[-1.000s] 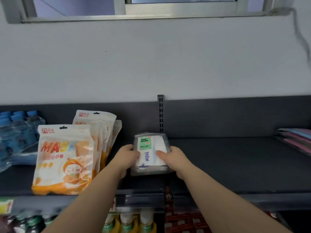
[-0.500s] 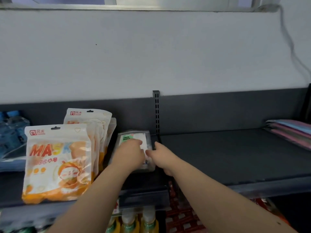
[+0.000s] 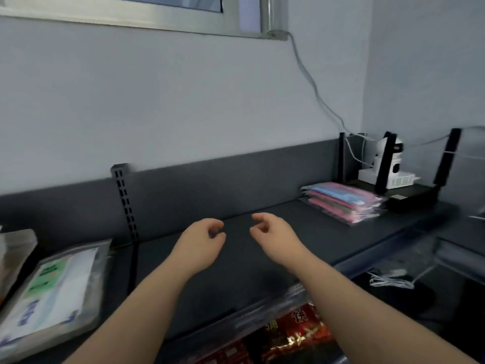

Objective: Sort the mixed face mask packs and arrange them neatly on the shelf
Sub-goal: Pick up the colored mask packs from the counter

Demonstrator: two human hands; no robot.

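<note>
The clear face mask pack with a green label lies flat on the dark shelf at the lower left, with no hand on it. A stack of pink and blue mask packs rests on the shelf at the right. My left hand and my right hand hover side by side over the bare middle of the shelf. Both hold nothing, with the fingers loosely curled and apart. At the far left edge only a sliver of another pack shows.
A slotted upright rises from the shelf's back panel left of my hands. A white camera on a white box stands behind the pink stack, between black posts, with a cable up the wall. Red snack packets lie on the lower shelf.
Both hands let go of the green-labelled pack, which now lies on the shelf at the left. My hands and view swung right, towards the pink and blue stack.
</note>
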